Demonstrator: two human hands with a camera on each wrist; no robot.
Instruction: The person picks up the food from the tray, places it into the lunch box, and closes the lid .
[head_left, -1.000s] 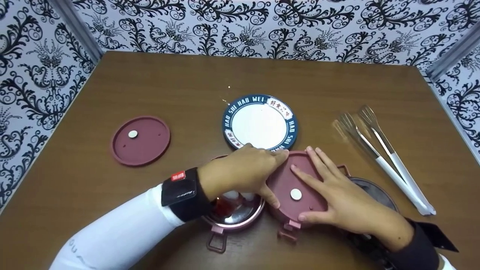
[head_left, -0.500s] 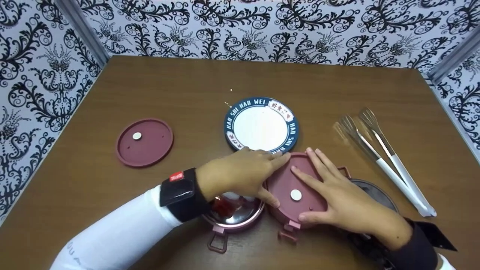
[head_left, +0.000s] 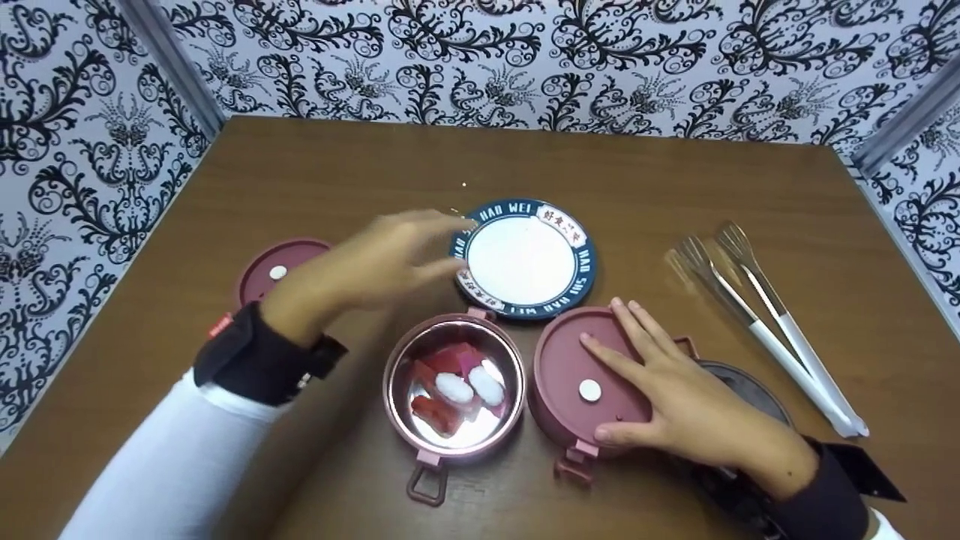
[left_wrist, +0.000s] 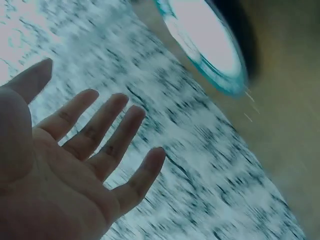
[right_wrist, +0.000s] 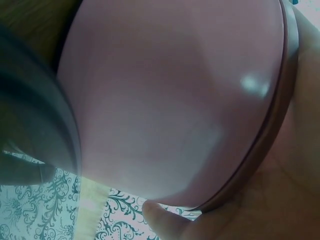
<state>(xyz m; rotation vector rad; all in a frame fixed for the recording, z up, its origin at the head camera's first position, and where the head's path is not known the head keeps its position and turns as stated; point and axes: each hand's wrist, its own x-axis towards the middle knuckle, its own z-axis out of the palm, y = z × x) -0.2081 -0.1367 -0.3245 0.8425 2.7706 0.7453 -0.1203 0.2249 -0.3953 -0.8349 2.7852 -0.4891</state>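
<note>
Left hand (head_left: 371,262): fingers apart, raised near plate (head_left: 521,259). Right hand (head_left: 679,394): fingers spread, resting on lidded pot (head_left: 562,367). Uncovered pot (head_left: 469,451) beside: red and white pieces (head_left: 454,388).

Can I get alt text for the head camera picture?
A person's right hand rests on a round pink lidded container, beside an open metal-lined pink container holding red and white pieces. Their left hand hangs over a brown wood-look table.

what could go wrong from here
The left hand, raised near the plate, might nudge it. A bump to the open pot could spill the red and white pieces inside. The covered pot beneath the right hand has a front clasp that seems unfastened, so its lid may slip if lifted.
</note>
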